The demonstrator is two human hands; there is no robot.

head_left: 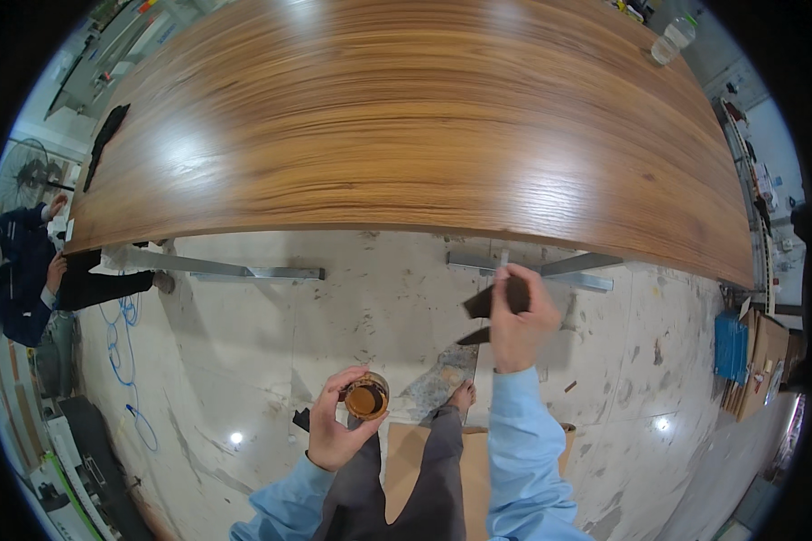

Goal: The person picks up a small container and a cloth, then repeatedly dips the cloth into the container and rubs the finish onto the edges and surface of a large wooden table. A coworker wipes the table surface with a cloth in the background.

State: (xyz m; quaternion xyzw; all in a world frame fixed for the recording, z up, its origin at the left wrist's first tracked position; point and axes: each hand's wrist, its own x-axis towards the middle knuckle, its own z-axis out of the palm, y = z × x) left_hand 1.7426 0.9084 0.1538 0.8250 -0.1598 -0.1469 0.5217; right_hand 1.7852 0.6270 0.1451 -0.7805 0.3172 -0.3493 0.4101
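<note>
My left hand [341, 424] is closed around a small round glass jar [367, 397] with a brown content, held above my lap. The jar's mouth faces up, and a darker brown patch shows inside it. Out in front of the table's near edge, my right hand [525, 320] grips a dark brown flat piece [480, 304], which sticks out to the left of the fingers in two pointed ends. A short pale tip [504, 258] shows above the fingertips; what it belongs to is hidden by the hand. The two hands are apart.
A large wood-grain table [406, 117] spans the view ahead. On it are a clear plastic bottle [674, 41] at the far right and a black strip [106, 144] at the left. Another person [23, 270] sits at the left edge. Cardboard boxes [756, 361] stand at the right.
</note>
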